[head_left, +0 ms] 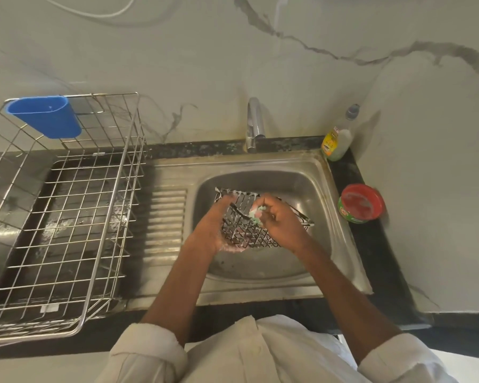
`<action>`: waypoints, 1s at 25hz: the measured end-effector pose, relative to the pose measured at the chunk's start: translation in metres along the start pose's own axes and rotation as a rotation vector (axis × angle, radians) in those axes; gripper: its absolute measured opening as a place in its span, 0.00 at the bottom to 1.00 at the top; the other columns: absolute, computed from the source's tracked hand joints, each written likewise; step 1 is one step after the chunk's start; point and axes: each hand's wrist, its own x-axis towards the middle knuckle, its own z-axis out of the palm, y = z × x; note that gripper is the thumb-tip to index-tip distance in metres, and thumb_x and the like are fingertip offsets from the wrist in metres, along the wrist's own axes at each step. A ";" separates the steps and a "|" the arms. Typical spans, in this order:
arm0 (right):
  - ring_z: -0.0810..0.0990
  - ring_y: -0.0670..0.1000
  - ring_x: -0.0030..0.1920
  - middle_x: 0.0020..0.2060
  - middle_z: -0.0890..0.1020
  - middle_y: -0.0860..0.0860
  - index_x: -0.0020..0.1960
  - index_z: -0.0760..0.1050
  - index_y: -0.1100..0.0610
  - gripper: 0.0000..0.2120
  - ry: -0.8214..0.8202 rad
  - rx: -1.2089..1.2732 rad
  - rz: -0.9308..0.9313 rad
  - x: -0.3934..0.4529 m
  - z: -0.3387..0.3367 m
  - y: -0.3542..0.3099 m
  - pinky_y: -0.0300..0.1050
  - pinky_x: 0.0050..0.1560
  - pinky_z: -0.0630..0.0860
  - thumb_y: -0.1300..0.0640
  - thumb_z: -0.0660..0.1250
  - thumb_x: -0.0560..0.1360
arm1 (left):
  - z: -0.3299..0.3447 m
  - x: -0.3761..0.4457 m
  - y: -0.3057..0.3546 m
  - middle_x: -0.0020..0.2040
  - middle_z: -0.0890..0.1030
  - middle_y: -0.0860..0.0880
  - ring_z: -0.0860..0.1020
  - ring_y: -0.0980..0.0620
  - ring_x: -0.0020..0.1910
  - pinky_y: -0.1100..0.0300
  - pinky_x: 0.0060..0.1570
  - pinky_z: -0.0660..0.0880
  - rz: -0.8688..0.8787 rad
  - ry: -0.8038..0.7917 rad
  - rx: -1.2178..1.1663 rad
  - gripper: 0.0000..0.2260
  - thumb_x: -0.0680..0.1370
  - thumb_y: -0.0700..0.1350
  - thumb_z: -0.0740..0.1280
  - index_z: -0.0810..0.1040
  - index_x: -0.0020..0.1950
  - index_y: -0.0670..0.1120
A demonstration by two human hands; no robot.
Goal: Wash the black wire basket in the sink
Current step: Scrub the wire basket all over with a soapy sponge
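Note:
The black wire basket (249, 233), streaked with white suds, is tilted over the steel sink (310, 186). My left hand (215, 225) grips its left side, fingers curled over the rim. Inside the basket, my right hand (281, 222) pinches a green and pink scrub sponge (256, 212) against the wires. Both hands are wet and soapy. The basket's right edge pokes out past my right wrist.
A tap (254, 124) stands behind the sink. A dish soap bottle (339, 138) and a red tub of cleaning paste (361, 203) sit on the right counter. A large steel dish rack (64, 211) with a blue cup holder (46, 116) fills the left draining side.

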 end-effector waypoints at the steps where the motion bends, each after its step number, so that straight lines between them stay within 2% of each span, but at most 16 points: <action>1: 0.79 0.36 0.40 0.43 0.83 0.39 0.50 0.76 0.51 0.10 -0.045 -0.029 0.007 -0.001 0.005 0.003 0.36 0.44 0.75 0.66 0.65 0.82 | 0.005 -0.002 -0.002 0.69 0.74 0.38 0.76 0.34 0.64 0.32 0.64 0.76 0.017 0.041 0.024 0.30 0.75 0.63 0.76 0.74 0.70 0.49; 3: 0.81 0.37 0.42 0.45 0.84 0.44 0.52 0.78 0.53 0.09 -0.110 -0.048 0.043 -0.005 0.010 0.010 0.39 0.47 0.78 0.66 0.66 0.81 | 0.007 -0.005 -0.014 0.70 0.71 0.45 0.73 0.39 0.66 0.37 0.65 0.73 0.079 0.062 0.086 0.18 0.79 0.61 0.70 0.79 0.64 0.53; 5: 0.84 0.42 0.45 0.46 0.85 0.47 0.53 0.79 0.54 0.07 -0.132 -0.069 0.114 -0.006 0.011 0.015 0.44 0.47 0.81 0.64 0.66 0.82 | -0.003 -0.005 -0.024 0.72 0.70 0.49 0.71 0.42 0.68 0.39 0.65 0.71 0.191 0.068 0.166 0.14 0.80 0.59 0.68 0.80 0.60 0.53; 6: 0.85 0.45 0.47 0.48 0.85 0.48 0.54 0.80 0.55 0.06 -0.123 -0.086 0.149 -0.005 0.011 0.016 0.47 0.49 0.82 0.63 0.67 0.82 | -0.010 -0.001 -0.028 0.73 0.74 0.48 0.75 0.41 0.67 0.40 0.65 0.73 0.215 0.072 0.168 0.16 0.78 0.59 0.68 0.80 0.61 0.52; 8: 0.84 0.48 0.49 0.52 0.85 0.49 0.55 0.81 0.55 0.06 -0.068 -0.146 0.188 -0.001 0.012 0.012 0.47 0.52 0.81 0.62 0.68 0.81 | -0.023 0.002 -0.032 0.67 0.84 0.41 0.83 0.39 0.59 0.41 0.60 0.78 0.227 0.083 0.135 0.19 0.77 0.58 0.67 0.81 0.62 0.48; 10: 0.82 0.44 0.46 0.51 0.83 0.47 0.55 0.82 0.53 0.09 -0.017 -0.170 0.207 0.004 0.019 0.003 0.42 0.48 0.80 0.64 0.71 0.78 | -0.028 -0.001 -0.037 0.60 0.88 0.40 0.86 0.40 0.50 0.40 0.59 0.79 0.261 0.087 0.093 0.17 0.80 0.53 0.64 0.81 0.63 0.46; 12: 0.82 0.43 0.41 0.47 0.83 0.47 0.54 0.82 0.53 0.11 0.009 -0.168 0.241 0.007 0.029 -0.005 0.38 0.41 0.78 0.66 0.74 0.75 | -0.035 -0.002 -0.045 0.57 0.88 0.41 0.87 0.40 0.47 0.40 0.57 0.80 0.322 0.086 0.057 0.18 0.81 0.52 0.63 0.81 0.66 0.46; 14: 0.81 0.42 0.39 0.43 0.84 0.47 0.52 0.84 0.55 0.10 0.008 -0.209 0.257 0.008 0.041 -0.010 0.36 0.39 0.77 0.66 0.76 0.74 | -0.038 -0.004 -0.050 0.57 0.88 0.40 0.86 0.40 0.48 0.41 0.54 0.80 0.379 0.075 0.009 0.20 0.78 0.54 0.64 0.81 0.66 0.49; 16: 0.80 0.38 0.38 0.39 0.82 0.43 0.51 0.85 0.56 0.10 -0.019 -0.232 0.257 0.006 0.049 -0.016 0.34 0.38 0.75 0.66 0.77 0.72 | -0.042 -0.004 -0.050 0.56 0.86 0.38 0.84 0.42 0.46 0.49 0.48 0.82 0.412 0.081 -0.041 0.22 0.76 0.56 0.65 0.82 0.66 0.49; 18: 0.79 0.37 0.39 0.38 0.80 0.40 0.50 0.85 0.55 0.11 -0.087 -0.217 0.258 0.005 0.056 -0.026 0.32 0.37 0.74 0.68 0.77 0.71 | -0.049 -0.004 -0.049 0.50 0.86 0.41 0.83 0.44 0.41 0.57 0.38 0.81 0.424 0.067 -0.098 0.17 0.80 0.54 0.64 0.82 0.65 0.48; 20: 0.83 0.42 0.41 0.40 0.83 0.43 0.46 0.85 0.54 0.11 -0.104 -0.151 0.292 0.007 0.067 -0.036 0.38 0.39 0.81 0.69 0.76 0.72 | -0.051 -0.010 -0.049 0.47 0.87 0.44 0.85 0.48 0.38 0.61 0.32 0.80 0.428 0.021 -0.125 0.15 0.84 0.50 0.61 0.81 0.64 0.45; 22: 0.86 0.46 0.41 0.43 0.86 0.47 0.42 0.85 0.52 0.12 -0.017 -0.089 0.369 0.010 0.085 -0.046 0.46 0.44 0.85 0.69 0.74 0.73 | -0.054 -0.012 -0.049 0.48 0.87 0.44 0.85 0.50 0.38 0.61 0.31 0.80 0.457 -0.013 -0.134 0.19 0.81 0.49 0.62 0.80 0.69 0.43; 24: 0.86 0.47 0.40 0.43 0.87 0.49 0.42 0.86 0.52 0.09 0.074 -0.180 0.378 0.013 0.100 -0.049 0.47 0.45 0.85 0.66 0.74 0.74 | -0.053 -0.014 -0.048 0.42 0.86 0.47 0.82 0.53 0.33 0.64 0.29 0.77 0.462 -0.048 -0.128 0.21 0.81 0.46 0.60 0.78 0.71 0.42; 25: 0.85 0.47 0.41 0.43 0.88 0.49 0.44 0.86 0.53 0.06 0.087 -0.230 0.366 0.014 0.104 -0.048 0.47 0.46 0.84 0.64 0.75 0.74 | -0.053 -0.014 -0.047 0.38 0.84 0.49 0.81 0.54 0.30 0.65 0.27 0.75 0.460 -0.058 -0.133 0.19 0.81 0.45 0.60 0.78 0.68 0.41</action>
